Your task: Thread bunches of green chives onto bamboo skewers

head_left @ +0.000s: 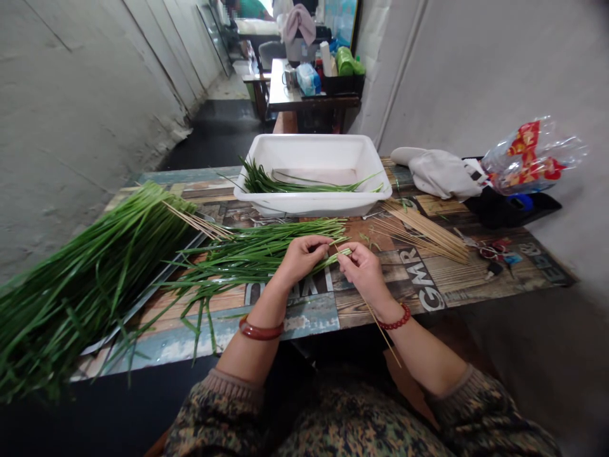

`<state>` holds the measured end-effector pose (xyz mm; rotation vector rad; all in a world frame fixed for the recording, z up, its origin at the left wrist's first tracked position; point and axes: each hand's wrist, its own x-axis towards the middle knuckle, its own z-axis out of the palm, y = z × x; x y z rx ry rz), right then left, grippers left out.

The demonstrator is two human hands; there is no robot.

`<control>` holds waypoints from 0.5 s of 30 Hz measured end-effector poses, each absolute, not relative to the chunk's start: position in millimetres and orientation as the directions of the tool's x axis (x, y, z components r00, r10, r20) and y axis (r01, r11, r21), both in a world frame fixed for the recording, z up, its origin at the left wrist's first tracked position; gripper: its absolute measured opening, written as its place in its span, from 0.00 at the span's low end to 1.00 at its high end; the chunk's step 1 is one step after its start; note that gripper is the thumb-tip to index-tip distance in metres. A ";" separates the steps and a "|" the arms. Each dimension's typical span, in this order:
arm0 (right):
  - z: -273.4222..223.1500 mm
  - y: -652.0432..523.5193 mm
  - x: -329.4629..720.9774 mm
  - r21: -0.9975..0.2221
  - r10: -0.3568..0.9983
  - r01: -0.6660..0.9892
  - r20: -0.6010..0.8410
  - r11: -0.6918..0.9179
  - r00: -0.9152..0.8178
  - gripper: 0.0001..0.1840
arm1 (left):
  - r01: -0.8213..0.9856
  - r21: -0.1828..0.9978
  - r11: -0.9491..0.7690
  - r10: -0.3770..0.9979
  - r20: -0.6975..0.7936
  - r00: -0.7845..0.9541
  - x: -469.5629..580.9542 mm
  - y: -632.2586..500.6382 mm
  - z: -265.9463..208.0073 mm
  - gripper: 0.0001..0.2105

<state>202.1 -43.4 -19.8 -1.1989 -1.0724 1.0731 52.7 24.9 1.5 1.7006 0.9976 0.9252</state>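
Note:
My left hand (304,257) is closed, thumb and forefinger pinching garlic chive stalks near their cut ends. Close beside it, my right hand (364,271) is closed round a thin bamboo skewer (389,346), whose long end slants down past my wrist. Pale chive ends (343,252) lie between the fingertips of both hands, and the skewer's tip is near them. Under and left of my left hand spreads a loose layer of garlic chives (247,251) on the patterned table. The exact spot where skewer and stalks meet is too small to make out.
A large heap of chives (104,266) on a tray covers the left, with several skewers (197,220) on it. Behind my hands stands a white tub (311,203) holding chives. More skewers (425,231), keys (497,251), a cap (438,171) and a plastic bag (528,158) lie right.

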 end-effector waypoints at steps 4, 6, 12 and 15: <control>-19.9 -44.1 203.4 -0.998 0.985 -0.013 0.065 0.067 0.157 0.14 | 0.234 0.934 -0.268 0.899 0.155 0.410 51.8 24.7 3.2 0.10; -19.5 -44.4 203.9 -0.998 0.985 0.015 0.065 0.064 0.161 0.14 | 0.243 0.927 -0.284 0.893 0.163 0.420 51.4 24.6 4.4 0.10; -19.3 -44.3 203.9 -0.998 0.983 0.028 0.058 0.054 0.173 0.16 | 0.256 0.916 -0.309 0.884 0.178 0.432 50.7 24.6 4.7 0.10; -19.1 -44.8 203.6 -0.999 0.983 0.028 0.040 0.035 0.178 0.17 | 0.254 0.915 -0.315 0.883 0.183 0.433 50.5 25.3 2.5 0.10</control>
